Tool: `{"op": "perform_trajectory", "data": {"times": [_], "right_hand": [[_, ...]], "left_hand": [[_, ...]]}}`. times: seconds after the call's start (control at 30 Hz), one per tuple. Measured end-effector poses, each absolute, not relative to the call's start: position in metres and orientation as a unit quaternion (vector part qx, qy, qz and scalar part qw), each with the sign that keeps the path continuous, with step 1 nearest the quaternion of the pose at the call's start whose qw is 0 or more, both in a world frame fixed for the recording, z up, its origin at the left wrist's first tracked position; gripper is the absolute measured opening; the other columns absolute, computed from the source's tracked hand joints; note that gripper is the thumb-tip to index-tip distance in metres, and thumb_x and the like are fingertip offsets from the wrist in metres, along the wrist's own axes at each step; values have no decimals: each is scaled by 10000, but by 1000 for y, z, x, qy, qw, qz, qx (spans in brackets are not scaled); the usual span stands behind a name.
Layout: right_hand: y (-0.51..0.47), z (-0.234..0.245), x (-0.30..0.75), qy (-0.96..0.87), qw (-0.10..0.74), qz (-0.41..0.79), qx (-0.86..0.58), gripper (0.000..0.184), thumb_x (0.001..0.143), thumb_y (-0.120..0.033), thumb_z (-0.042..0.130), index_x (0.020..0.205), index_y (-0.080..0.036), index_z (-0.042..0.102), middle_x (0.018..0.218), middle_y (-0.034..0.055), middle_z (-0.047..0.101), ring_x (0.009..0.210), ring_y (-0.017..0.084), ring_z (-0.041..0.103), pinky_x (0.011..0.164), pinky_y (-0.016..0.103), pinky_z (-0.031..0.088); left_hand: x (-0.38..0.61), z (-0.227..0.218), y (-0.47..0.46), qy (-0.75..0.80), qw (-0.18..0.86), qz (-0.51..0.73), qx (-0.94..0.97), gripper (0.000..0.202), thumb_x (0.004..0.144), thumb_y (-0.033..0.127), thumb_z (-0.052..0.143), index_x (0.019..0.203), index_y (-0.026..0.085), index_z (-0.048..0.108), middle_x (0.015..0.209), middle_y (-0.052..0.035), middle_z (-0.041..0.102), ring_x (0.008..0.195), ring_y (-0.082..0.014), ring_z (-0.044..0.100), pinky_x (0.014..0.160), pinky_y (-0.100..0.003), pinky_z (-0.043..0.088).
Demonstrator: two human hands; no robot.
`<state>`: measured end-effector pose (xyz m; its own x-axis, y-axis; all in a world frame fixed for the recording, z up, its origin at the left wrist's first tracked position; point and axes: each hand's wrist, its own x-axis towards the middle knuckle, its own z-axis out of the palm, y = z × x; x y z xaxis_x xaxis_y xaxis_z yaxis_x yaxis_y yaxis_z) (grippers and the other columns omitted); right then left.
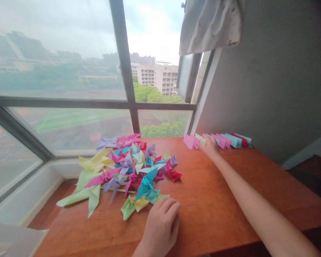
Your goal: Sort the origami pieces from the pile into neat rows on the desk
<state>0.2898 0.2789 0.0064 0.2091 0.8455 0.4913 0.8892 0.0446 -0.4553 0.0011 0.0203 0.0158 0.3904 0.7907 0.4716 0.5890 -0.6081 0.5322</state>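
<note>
My right hand (210,147) reaches to the far edge of the table, its fingers at a row of folded paper pieces (235,140). Its fingertips close on a light green folded paper (200,139), with pink folded papers (190,141) just left of it. Part of the row is hidden behind the hand. My left hand (163,223) rests on the wooden table with its fingers curled in, and nothing shows in them. Just beyond it lies a pile of colourful origami pieces (131,160), with a green one (128,208) and a yellow one (140,203) at its near edge.
The brown table (208,200) stands against a large window with a dark frame (96,103). A pale curtain (211,25) hangs at the upper right, beside a grey wall (270,71). Larger pale green folded paper (81,196) spreads at the pile's left.
</note>
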Motion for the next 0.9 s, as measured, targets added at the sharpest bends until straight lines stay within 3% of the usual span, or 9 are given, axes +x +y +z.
{"op": "perform_trajectory", "data": {"times": [0.17, 0.3, 0.43, 0.57, 0.77, 0.9], "right_hand": [[312, -10, 274, -628, 331, -33, -704, 388, 735, -459, 666, 994, -180, 742, 1305, 158, 544, 1225, 330, 475, 1016, 434, 386], [317, -16, 266, -625, 329, -24, -708, 194, 761, -274, 584, 759, -158, 739, 1005, 141, 673, 1004, 280, 595, 893, 365, 447], [301, -13, 267, -632, 333, -22, -699, 216, 758, -184, 514, 643, -161, 696, 752, 113, 686, 772, 248, 621, 731, 330, 457], [276, -3, 261, -648, 358, -23, -672, 241, 786, -206, 493, 679, -169, 706, 735, 106, 706, 718, 237, 624, 686, 320, 452], [247, 33, 204, -702, 411, 0, -582, 251, 837, -249, 492, 859, -191, 736, 931, 73, 743, 837, 211, 659, 771, 306, 494], [228, 70, 131, -738, 452, 92, -492, 220, 844, -261, 540, 932, -225, 738, 938, 31, 745, 844, 188, 670, 788, 303, 522]], "left_hand": [[-1, 14, 21, 395, 142, 375, 827, 299, 805, 27, 422, 985, 201, 585, 905, -70, 677, 840, -233, 609, 740, -371, 524], [-1, 13, 22, 370, 125, 386, 835, 249, 798, 35, 418, 913, 200, 565, 811, -58, 657, 753, -212, 597, 656, -325, 496], [0, 12, 25, 369, 124, 391, 834, 243, 776, 32, 425, 888, 203, 555, 780, -50, 644, 723, -203, 590, 623, -302, 473], [0, 11, 25, 366, 131, 387, 836, 245, 766, 32, 436, 890, 203, 560, 787, -50, 642, 726, -202, 584, 628, -301, 467], [0, 10, 23, 386, 140, 375, 831, 251, 738, 15, 448, 860, 200, 566, 784, -48, 644, 739, -203, 579, 651, -303, 472], [0, 7, 21, 402, 137, 370, 826, 255, 708, 17, 462, 840, 200, 579, 779, -49, 641, 742, -208, 576, 649, -304, 471]]}}
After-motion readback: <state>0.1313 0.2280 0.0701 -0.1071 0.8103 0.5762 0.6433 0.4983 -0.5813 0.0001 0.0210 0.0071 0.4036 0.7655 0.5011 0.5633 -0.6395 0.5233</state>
